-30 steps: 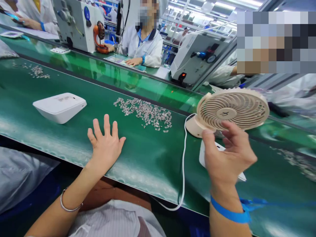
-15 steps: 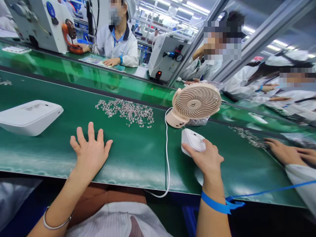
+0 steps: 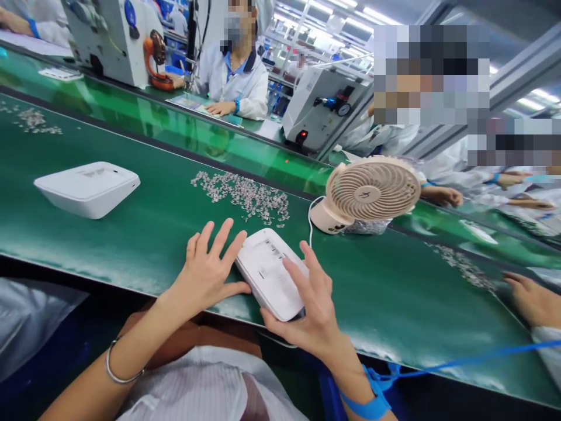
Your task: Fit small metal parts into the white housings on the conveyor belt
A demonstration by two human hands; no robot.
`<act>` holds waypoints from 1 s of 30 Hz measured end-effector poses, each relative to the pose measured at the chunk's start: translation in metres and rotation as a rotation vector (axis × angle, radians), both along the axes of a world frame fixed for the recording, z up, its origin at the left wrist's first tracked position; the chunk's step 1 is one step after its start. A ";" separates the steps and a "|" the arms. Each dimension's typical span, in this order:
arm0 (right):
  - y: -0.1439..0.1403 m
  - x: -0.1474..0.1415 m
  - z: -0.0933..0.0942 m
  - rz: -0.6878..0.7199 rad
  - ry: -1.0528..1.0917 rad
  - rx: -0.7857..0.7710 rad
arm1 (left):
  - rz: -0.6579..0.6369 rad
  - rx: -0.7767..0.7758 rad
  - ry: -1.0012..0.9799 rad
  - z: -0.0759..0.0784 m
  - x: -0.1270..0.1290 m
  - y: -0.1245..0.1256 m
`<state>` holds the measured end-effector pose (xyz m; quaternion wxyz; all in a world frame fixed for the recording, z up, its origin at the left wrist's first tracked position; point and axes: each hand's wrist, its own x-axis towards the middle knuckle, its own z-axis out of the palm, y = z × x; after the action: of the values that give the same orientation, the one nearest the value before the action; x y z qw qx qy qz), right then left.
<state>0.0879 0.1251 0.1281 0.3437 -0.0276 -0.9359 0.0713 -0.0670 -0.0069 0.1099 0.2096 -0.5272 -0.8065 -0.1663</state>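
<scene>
Fingers of the right hand (image 3: pixel 313 307) are clamping the white housing (image 3: pixel 272 273) while the open left hand (image 3: pixel 208 272) is steadying its edge, best kept flat on the belt (image 3: pixel 394 292).

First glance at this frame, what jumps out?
Front and centre, the left hand and right hand hold a flat white device on the green belt. Behind it lies a scatter of small metal parts; to the right stands a beige desk fan, and a second white device sits far left.
</scene>
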 end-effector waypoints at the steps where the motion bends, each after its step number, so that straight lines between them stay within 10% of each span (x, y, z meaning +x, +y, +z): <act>1: -0.001 -0.003 0.000 0.029 -0.004 -0.018 | 0.000 -0.004 -0.006 -0.001 0.000 0.000; 17: 0.011 -0.005 -0.006 0.210 -0.105 -0.335 | -0.179 0.035 -0.026 -0.005 -0.004 -0.007; 25: 0.063 -0.011 -0.022 -0.146 -0.030 -0.625 | 0.221 0.262 0.124 -0.007 0.029 -0.014; 30: 0.111 -0.052 -0.031 -0.281 -0.146 -0.755 | 0.076 0.102 0.059 -0.004 0.058 -0.008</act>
<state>0.0359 0.2358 0.0970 0.2483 -0.2843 -0.8531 0.3601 -0.0093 -0.0153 0.1063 0.2661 -0.4898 -0.8097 -0.1834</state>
